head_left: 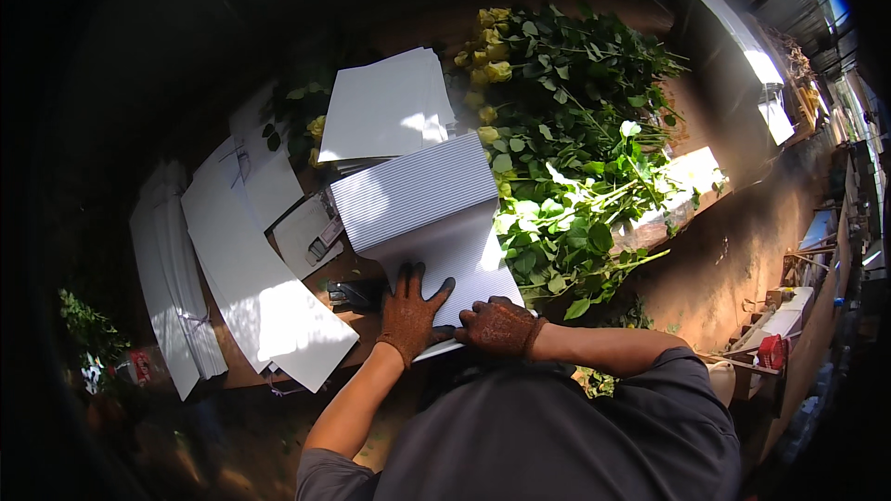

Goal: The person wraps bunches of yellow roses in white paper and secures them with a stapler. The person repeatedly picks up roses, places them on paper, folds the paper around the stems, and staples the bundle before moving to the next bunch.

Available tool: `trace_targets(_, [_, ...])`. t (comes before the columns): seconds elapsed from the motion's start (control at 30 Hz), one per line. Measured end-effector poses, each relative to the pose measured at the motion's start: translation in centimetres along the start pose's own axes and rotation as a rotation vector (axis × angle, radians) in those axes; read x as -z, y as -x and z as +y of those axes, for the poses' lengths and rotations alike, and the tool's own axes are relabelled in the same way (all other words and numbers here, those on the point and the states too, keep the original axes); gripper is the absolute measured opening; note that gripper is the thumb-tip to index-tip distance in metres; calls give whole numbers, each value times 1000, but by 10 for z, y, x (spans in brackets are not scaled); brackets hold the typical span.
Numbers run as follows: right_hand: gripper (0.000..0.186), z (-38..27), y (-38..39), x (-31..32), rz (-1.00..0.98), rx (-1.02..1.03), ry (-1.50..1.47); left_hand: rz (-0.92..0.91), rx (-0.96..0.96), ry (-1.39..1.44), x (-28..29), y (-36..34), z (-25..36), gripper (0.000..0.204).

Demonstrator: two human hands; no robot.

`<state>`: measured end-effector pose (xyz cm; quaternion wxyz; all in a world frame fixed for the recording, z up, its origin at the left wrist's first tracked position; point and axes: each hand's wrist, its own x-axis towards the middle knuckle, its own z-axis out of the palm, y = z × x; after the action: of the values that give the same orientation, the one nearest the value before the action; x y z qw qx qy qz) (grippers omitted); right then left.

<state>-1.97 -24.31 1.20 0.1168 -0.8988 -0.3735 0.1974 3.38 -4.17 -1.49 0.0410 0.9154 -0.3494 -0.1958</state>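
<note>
Apparently to steady it, the left hand (409, 313) lies spread flat on the creased, ridged white cardboard (418, 190) at the table's (245, 366) near side; the right hand (499, 327) bunches beside it, its grip unclear. Yellow roses (497, 71) lie rightward; sunlight dapples table and brown floor (733, 246).

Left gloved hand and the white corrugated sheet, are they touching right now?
Touching. The head view shows the left gloved hand spread palm-down on the white corrugated sheet, no gap visible.
</note>
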Motion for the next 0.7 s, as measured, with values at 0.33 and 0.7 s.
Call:
trace_targets(0.33, [41, 259, 18, 117, 723, -477, 193, -63, 66, -39, 11, -5, 6, 89])
trace_targets(0.7, [30, 419, 34, 148, 597, -1006, 98, -132, 85, 65, 21, -7, 4, 87])
